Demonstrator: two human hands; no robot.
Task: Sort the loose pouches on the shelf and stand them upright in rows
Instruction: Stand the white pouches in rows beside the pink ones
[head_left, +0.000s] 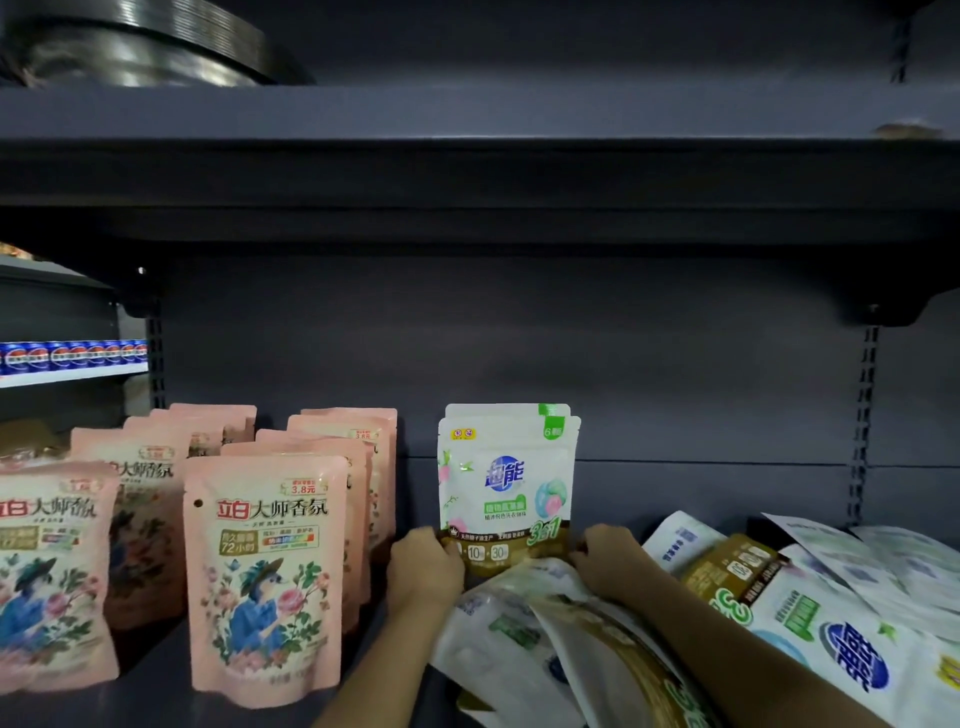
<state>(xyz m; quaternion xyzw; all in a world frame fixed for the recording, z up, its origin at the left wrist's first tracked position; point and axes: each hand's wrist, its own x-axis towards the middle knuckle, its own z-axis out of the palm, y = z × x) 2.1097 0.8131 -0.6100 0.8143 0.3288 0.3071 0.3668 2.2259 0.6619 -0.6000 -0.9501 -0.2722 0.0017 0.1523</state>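
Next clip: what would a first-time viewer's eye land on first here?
Probably the white pouch standing upright mid-shelf, with the left hand and right hand gripping its lower corners. To its left stand rows of pink pouches, already upright. At the right, a loose heap of white pouches lies flat and overlapping.

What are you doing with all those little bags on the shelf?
A person is tidying a shop shelf. The left hand and right hand hold the bottom corners of a white pouch, standing it upright near the back, with at least one more like it behind. The pink pouches on the left already stand in rows. On the right, a pile of loose white pouches lies flat, waiting to be sorted, and some lie under the arms.
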